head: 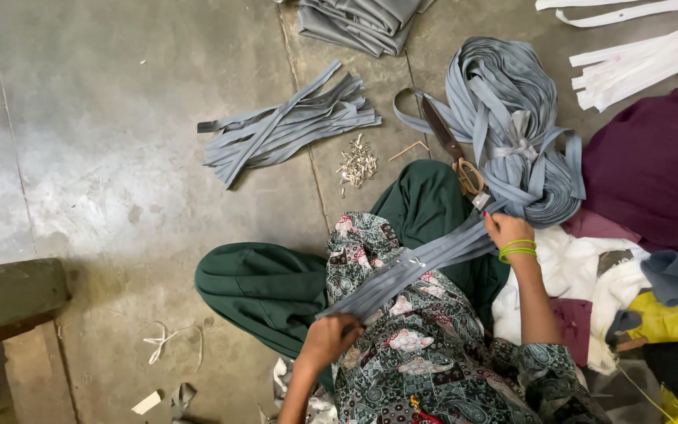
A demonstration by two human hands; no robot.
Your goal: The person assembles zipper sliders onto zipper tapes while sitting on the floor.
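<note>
Fingers of both hands, left [327, 339] and right [505, 229], pinch grey tape strips [413, 271].

A strap bundle [413, 271] lies across the lap between both hands, the strap coil [515, 129] beyond the right hand [506, 230], cut strips [284, 129] and metal sliders [357, 163] on the floor [103, 141] farther left.

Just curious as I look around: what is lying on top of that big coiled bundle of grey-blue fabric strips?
On the big coiled bundle of grey-blue fabric strips a knotted grey tie binds the loops. Large tan-handled scissors lie against its left edge. The floor beneath the bundle is covered.
</note>
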